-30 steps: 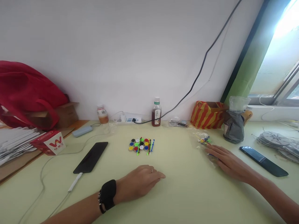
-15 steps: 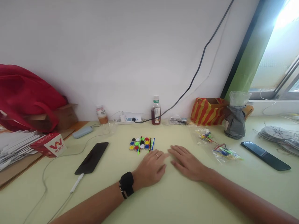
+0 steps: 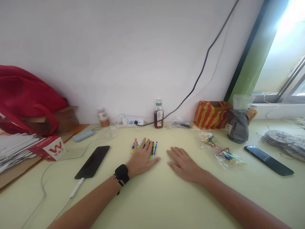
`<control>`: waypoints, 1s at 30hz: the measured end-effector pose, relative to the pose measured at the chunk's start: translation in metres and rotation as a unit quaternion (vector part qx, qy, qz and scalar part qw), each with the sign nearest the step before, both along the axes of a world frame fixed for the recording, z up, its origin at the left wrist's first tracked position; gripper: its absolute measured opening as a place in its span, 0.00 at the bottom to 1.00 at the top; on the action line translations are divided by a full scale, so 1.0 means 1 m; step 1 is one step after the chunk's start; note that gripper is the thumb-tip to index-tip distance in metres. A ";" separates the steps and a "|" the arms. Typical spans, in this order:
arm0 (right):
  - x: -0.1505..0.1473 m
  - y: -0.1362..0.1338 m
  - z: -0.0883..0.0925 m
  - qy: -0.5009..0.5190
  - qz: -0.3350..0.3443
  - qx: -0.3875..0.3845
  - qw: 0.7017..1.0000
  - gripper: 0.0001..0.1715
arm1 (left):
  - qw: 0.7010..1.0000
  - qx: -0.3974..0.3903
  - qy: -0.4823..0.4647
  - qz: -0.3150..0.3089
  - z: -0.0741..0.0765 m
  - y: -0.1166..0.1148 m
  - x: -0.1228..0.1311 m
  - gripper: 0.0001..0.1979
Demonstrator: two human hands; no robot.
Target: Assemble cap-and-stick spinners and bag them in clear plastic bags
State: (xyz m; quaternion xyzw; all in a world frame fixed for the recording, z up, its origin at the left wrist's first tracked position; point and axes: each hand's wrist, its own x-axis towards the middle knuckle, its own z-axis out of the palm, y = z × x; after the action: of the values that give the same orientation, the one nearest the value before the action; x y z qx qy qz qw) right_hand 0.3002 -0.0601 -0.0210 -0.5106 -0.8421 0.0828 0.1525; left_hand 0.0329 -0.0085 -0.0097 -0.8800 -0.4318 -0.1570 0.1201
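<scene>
Head view, left fingers (image 3: pixel 150 148) spread over coloured pieces (image 3: pixel 155 148), right fingers (image 3: pixel 175 150) slightly parted, clear bag (image 3: pixel 222 161) holding coloured sticks (image 3: pixel 229 156)

Strong glare from window (image 3: pixel 283 60), upper R; edges warped

"What colours are your small plastic pieces (image 3: pixel 155 148)?"
"I see blue, yellow, green, white and black; my wristband (image 3: pixel 121 173) is black too."
"And the paper bag (image 3: pixel 206 115)?"
"Striped red and yellow; my counter (image 3: pixel 176 203) is pale yellow-green."

A table (image 3: pixel 181 203), power strip (image 3: pixel 140 122) and window (image 3: pixel 276 66) suggest an indoor workspace.
</scene>
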 end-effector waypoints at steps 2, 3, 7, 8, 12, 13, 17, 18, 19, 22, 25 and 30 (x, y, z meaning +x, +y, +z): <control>0.002 0.000 0.002 0.001 0.006 -0.010 1.000 0.37 | 1.000 -0.015 -0.002 -0.003 0.000 0.000 0.000 0.41; 0.003 0.000 0.002 0.002 0.007 -0.013 1.000 0.37 | 1.000 -0.021 -0.004 -0.004 0.000 0.000 0.000 0.42; 0.004 0.001 0.004 0.005 0.012 -0.019 1.000 0.39 | 0.999 -0.032 -0.017 -0.006 -0.002 0.002 -0.001 0.42; 0.004 0.001 0.005 0.004 0.013 -0.021 1.000 0.39 | 0.999 -0.034 -0.018 -0.007 -0.003 0.002 -0.001 0.42; 0.005 0.000 0.005 0.004 0.016 -0.031 0.999 0.40 | 0.999 -0.043 -0.011 -0.010 -0.003 0.002 -0.001 0.43; 0.005 0.000 0.005 0.005 0.016 -0.033 0.999 0.40 | 0.999 -0.045 -0.010 -0.010 -0.003 0.002 -0.001 0.43; 0.005 0.000 0.006 0.005 0.017 -0.034 0.999 0.39 | 0.999 -0.053 -0.010 -0.004 -0.002 0.001 0.000 0.43; 0.005 0.000 0.007 0.004 0.018 -0.034 0.999 0.39 | 0.998 -0.055 -0.011 -0.001 -0.002 0.001 0.000 0.43; 0.006 0.000 0.007 0.002 0.020 -0.034 0.999 0.39 | 0.998 -0.055 -0.012 0.002 -0.001 0.001 0.000 0.43; 0.006 0.000 0.007 0.002 0.024 -0.034 0.999 0.39 | 0.998 -0.053 -0.016 0.009 0.000 -0.001 0.000 0.42; 0.007 0.000 0.007 0.005 0.023 -0.036 0.999 0.39 | 0.999 -0.049 -0.019 0.008 0.001 -0.002 0.000 0.41; 0.009 0.000 0.006 0.007 0.031 -0.033 0.999 0.39 | 0.999 -0.047 -0.028 -0.002 0.000 -0.001 -0.002 0.39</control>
State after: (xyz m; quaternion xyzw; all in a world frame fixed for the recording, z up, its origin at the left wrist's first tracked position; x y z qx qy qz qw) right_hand 0.3092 -0.0600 -0.0150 -0.4883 -0.8532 0.1190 0.1393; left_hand 0.0314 -0.0093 -0.0100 -0.8809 -0.4402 -0.1610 0.0662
